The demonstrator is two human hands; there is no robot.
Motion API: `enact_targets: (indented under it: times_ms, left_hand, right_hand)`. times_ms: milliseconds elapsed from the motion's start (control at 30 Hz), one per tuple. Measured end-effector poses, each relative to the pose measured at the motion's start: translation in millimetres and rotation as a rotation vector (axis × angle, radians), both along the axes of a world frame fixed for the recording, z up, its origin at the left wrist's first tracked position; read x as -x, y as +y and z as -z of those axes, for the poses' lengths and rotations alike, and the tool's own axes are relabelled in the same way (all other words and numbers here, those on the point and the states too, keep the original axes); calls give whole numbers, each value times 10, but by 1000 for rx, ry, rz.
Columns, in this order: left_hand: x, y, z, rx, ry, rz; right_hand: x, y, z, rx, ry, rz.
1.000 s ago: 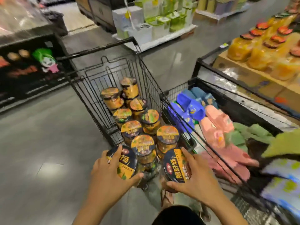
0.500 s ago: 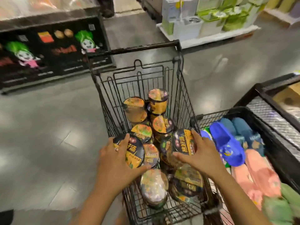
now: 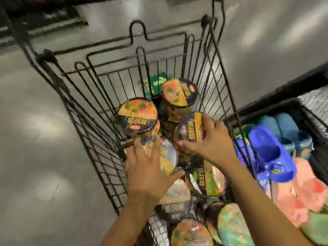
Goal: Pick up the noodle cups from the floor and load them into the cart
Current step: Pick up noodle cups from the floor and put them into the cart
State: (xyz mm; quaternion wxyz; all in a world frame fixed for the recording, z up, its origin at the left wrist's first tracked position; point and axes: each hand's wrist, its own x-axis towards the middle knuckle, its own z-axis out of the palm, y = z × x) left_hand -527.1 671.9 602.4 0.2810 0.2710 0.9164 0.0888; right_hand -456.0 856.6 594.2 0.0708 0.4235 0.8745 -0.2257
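Inside a black wire shopping cart (image 3: 110, 82), a person's left hand (image 3: 147, 167) spreads over the lid of a near noodle cup (image 3: 168, 157), fingers and thumb clasping its rim. The right hand (image 3: 211, 139) grips a tilted noodle cup (image 3: 188, 128) between thumb and fingers. Both cups sit among the other noodle cups (image 3: 137, 116) piled in the basket, beside a black bin (image 3: 257, 107) of blue slippers (image 3: 271, 157).

The cart (image 3: 106, 153) is black coated wire metal, dull rather than shiny; the noodle cups (image 3: 137, 115) wear glossy clear plastic film that catches the light. The floor (image 3: 44, 139) is smooth, polished grey; the blue slipper (image 3: 271, 153) looks like smooth, matt rubbery plastic.
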Motion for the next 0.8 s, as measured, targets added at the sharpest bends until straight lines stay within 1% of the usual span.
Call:
enact_targets:
  times_ms: [100, 233, 300, 433, 567, 667, 800]
  left_hand:
    - [55, 46, 123, -106, 90, 9]
    - [123, 38, 140, -103, 117, 28]
    - [151, 13, 150, -96, 145, 44]
    - [201, -13, 129, -62, 125, 97]
    - [220, -34, 48, -95, 110, 69]
    - [165, -30, -162, -24, 66, 104]
    - [-65, -151, -399, -104, 129, 186]
  right_hand:
    - [72, 0, 87, -83, 7, -15]
    - [92, -30, 117, -134, 67, -14]
    - [88, -55, 106, -126, 93, -1]
    - [42, -86, 80, -94, 113, 46]
    - [-39, -132, 1, -26, 115, 118]
    - [-239, -237, -155, -30, 134, 179]
    - [-745, -606, -293, 19, 184, 317]
